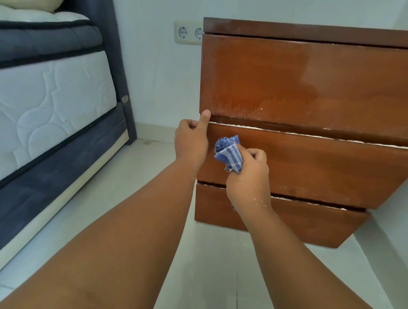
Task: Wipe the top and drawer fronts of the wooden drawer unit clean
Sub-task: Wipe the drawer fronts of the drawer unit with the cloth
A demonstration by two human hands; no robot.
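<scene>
The wooden drawer unit [311,81] stands against the white wall, with three drawer fronts facing me. The top drawer front shows a pale smeared patch and white specks along its lower edge. My left hand [192,141] is at the left end of the gap under the top drawer, fingers curled and the thumb pressed on that drawer's bottom corner. My right hand [247,176] grips a bunched blue and white striped cloth [229,153] against the left part of the middle drawer front [326,168]. The unit's top surface is hidden from this low angle.
A bed with a white quilted mattress [46,109] and dark blue frame stands to the left. A double wall socket [189,33] sits just left of the unit's top. Pale floor tiles [121,194] run between the bed and the unit.
</scene>
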